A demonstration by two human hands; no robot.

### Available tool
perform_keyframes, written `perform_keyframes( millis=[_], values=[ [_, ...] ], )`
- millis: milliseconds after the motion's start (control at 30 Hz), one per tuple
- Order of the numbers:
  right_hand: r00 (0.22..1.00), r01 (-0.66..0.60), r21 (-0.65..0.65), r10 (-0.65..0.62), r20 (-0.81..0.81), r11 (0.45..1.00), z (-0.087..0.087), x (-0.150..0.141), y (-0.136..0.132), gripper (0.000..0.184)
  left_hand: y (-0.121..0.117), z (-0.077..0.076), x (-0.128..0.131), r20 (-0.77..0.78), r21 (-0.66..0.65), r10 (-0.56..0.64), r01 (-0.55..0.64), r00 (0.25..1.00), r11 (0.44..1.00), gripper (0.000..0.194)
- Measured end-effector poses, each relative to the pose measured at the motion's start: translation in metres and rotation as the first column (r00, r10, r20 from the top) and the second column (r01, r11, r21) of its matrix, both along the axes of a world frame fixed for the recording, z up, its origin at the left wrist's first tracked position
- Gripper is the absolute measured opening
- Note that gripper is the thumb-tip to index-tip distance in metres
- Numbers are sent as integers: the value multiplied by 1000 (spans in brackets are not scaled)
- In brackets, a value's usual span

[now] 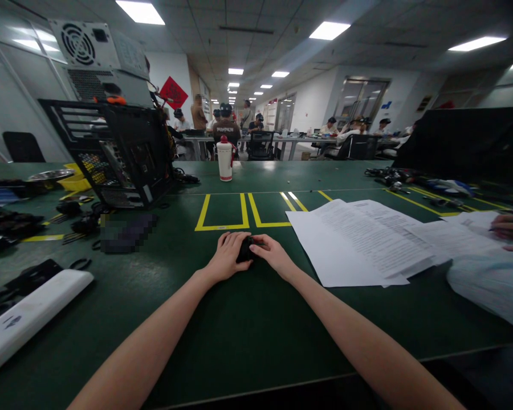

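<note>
A small black object (245,249), too covered to be identified, is held at the worktop (256,341)'s middle, the clock's centre. It is clasped from 9 o'clock by the left hand (223,256) and pinched from 3 o'clock by the right hand (272,252), probably so that it is steadied from both sides. Yellow tape outlines (243,210) are laid at 12 o'clock, apparently to mark off places. Papers (350,245) are spread at 3 o'clock, seemingly within easy reading. A computer case (147,165) is stood at 10 o'clock, well apart.

Printed papers (359,239), white bottle (225,162), open computer case (149,165).
</note>
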State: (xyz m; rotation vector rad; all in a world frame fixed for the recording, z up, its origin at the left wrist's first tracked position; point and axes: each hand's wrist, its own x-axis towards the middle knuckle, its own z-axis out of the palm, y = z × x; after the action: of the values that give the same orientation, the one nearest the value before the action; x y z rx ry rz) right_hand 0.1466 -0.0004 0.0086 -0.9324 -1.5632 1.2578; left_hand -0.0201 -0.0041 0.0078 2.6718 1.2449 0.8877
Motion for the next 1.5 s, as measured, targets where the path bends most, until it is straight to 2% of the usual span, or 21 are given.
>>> perform_keyframes(
  millis=[100,167,367,500,600,767,933,1033,1133,1300,1500],
  values=[
    [993,-107,36,109,-52,994,1,3,-3,31,1,-2,0,2,6,7,-7,1000,1000,63],
    [990,-118,89,124,-64,989,0,4,-6,34,1,-3,0,1,9,6,-6,1000,1000,62],
    [997,-48,84,52,-49,995,-1,0,-6,20,0,0,-1,-5,-3,-3,3,1000,1000,63],
    [1000,13,28,-12,-27,1000,5,-1,-5,30,0,1,0,-4,-8,-4,4,1000,1000,62],
    [999,-48,-29,47,-17,998,8,1,-7,31,0,0,1,2,-3,2,-2,1000,1000,62],
    [988,-137,43,139,-63,990,6,3,-11,35,0,0,0,4,-10,2,-2,1000,1000,63],
    [998,-40,70,43,-47,997,1,-1,-5,20,0,1,-1,1,-14,-10,10,1000,1000,63],
    [999,-1,52,3,-43,999,1,-1,-2,25,1,-1,0,0,-8,-1,1,1000,1000,62],
    [999,-43,7,43,-31,999,3,1,-4,28,3,-3,1,1,-1,1,-1,1000,1000,62],
    [986,-150,63,155,-67,987,2,5,-9,35,2,-3,1,-1,-7,5,-5,1000,1000,62],
    [999,-40,82,43,-33,996,-3,0,-5,22,1,-1,0,3,-21,0,0,1000,1000,62]
  ],
)
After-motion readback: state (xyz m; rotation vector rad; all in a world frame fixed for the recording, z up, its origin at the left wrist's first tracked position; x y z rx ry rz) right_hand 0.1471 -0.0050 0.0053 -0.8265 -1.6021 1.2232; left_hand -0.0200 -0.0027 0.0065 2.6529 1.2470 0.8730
